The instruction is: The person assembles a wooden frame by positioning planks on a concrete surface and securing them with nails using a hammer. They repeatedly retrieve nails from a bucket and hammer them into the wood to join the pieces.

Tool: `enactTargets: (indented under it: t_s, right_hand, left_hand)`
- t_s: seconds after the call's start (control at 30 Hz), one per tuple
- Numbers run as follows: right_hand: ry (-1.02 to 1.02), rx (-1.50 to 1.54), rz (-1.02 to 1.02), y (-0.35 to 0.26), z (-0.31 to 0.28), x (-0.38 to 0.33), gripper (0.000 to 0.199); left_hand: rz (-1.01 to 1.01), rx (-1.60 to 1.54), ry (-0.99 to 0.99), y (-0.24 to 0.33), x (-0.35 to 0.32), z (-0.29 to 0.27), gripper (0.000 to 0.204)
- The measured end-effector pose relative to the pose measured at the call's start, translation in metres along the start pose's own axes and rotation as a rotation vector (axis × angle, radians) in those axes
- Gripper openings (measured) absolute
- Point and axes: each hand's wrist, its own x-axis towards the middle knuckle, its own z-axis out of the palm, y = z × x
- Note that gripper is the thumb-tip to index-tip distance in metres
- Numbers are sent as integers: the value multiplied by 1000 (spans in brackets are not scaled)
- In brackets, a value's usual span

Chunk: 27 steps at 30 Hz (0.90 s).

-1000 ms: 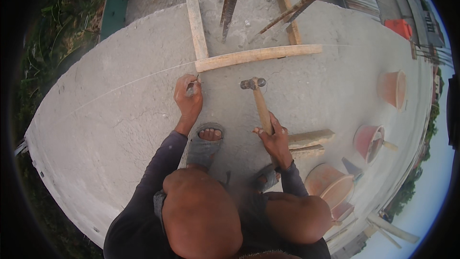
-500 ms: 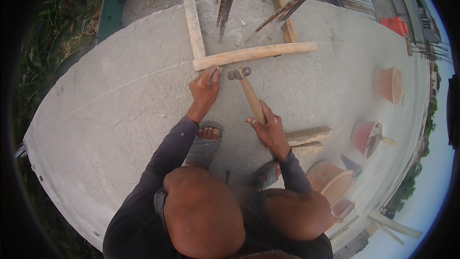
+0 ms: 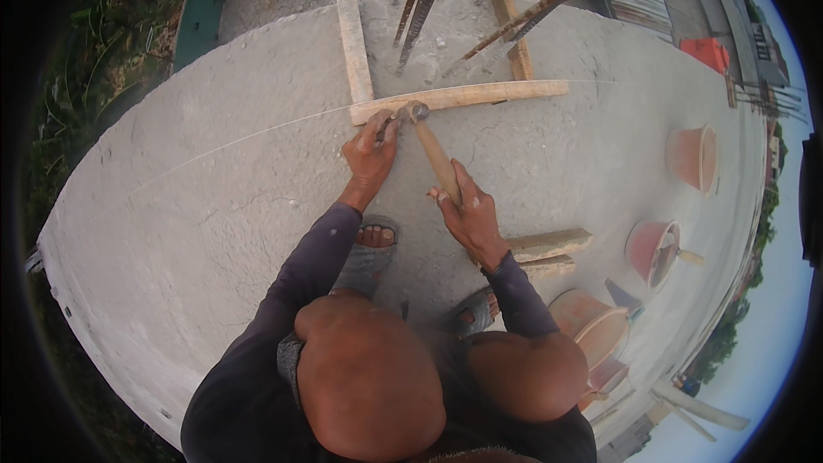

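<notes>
My right hand (image 3: 470,214) is wrapped around the wooden handle of a hammer (image 3: 437,154). The hammer's dark metal head lies close to the front edge of a pale wooden board (image 3: 480,95), just right of my left fingertips. My left hand (image 3: 370,156) is closed in a pinch at the board's left end, on a small dark slender piece mostly hidden by the fingers. From that end a wooden strip (image 3: 352,30) runs away from me. Another strip (image 3: 514,43) meets the board farther right. A thin pale string (image 3: 249,141) stretches along the board's line across the concrete.
Rusty steel bars (image 3: 420,9) rise from the concrete slab (image 3: 214,231) behind the board. Two wood offcuts (image 3: 549,245) lie by my right forearm. Reddish buckets (image 3: 690,157) stand along the right side, one with a wooden-handled tool (image 3: 690,256). Greenery (image 3: 94,51) borders the slab's left edge.
My right hand has moved slightly up and left, bringing the hammer head from in front of the board to its edge beside my left fingertips. My left hand keeps its pinch.
</notes>
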Motion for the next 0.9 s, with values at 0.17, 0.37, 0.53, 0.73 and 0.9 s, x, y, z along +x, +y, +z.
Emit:
enactTargets:
  t_s: [0.17,0.37,0.53,0.73,0.9]
  right_hand:
    - [94,-53,-114,-4,2,-1,64]
    - [-121,-337,-20,-2,6,4,68]
    - [25,-271,-86,1,5,2,69]
    - [-59,-346,-158,0,6,1,73]
    - [-47,-262,-111,-1,9,0,73]
  left_hand:
    - [-13,27,-1,-3,1,2,32]
    - [-55,29,-24,-5,1,3,35]
    - [-70,-5,-10,-7,1,4,39]
    - [-72,61,-61,-13,0,3,42]
    - [-44,-14,-22,-11,-2,3,42]
